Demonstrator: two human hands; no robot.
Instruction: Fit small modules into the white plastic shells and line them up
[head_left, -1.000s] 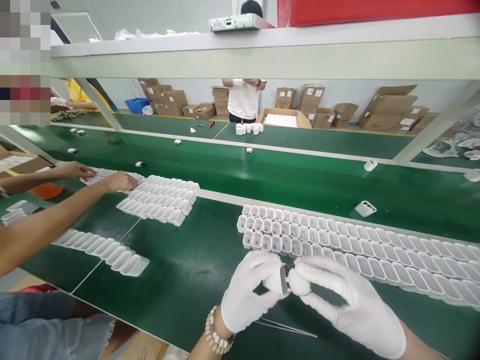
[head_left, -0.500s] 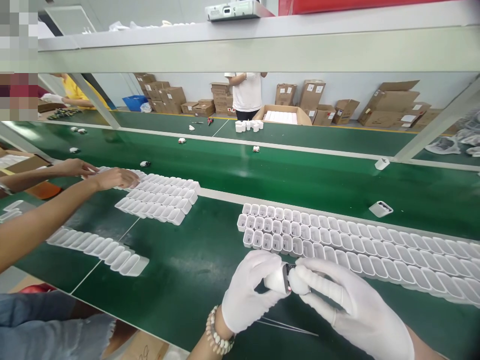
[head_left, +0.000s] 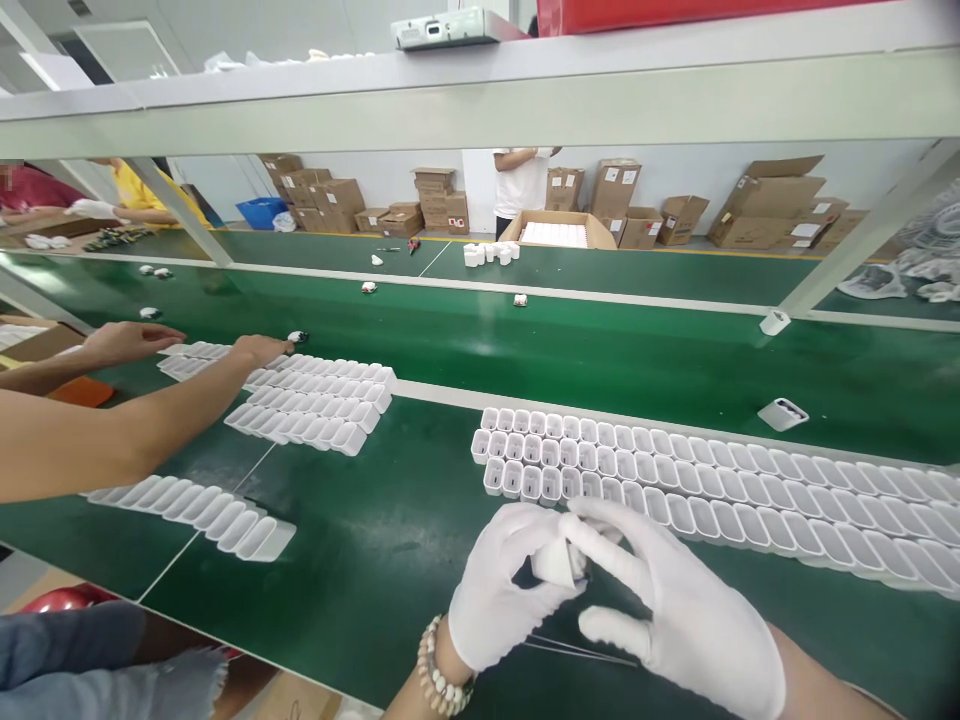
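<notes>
My left hand [head_left: 504,585], in a white glove with a beaded bracelet at the wrist, is closed around a small white plastic case [head_left: 553,563]. It holds the case tilted just above the green bench, its open end turned towards my right hand [head_left: 660,610]. That hand, gloved too, has its fingers stretched over the end of the case and touching it, with the thumb spread away below. The fingers hide what sits in the case's mouth. Behind both hands stand rows of similar open white cases [head_left: 645,470]. Thin white strips [head_left: 581,650] lie beneath my hands.
At left a co-worker's bare hands [head_left: 259,348] reach over more rows of white cases [head_left: 307,400]. Another line of cases [head_left: 202,510] lies nearer. A green conveyor belt [head_left: 600,355] carries a few small parts and a white case [head_left: 784,413]. A shelf beam [head_left: 480,100] crosses above.
My right thumb has swung down and away, and its fingers now lie over the case's end. The co-worker's hand has reached to a small part on the belt. The case on the belt has shifted right.
</notes>
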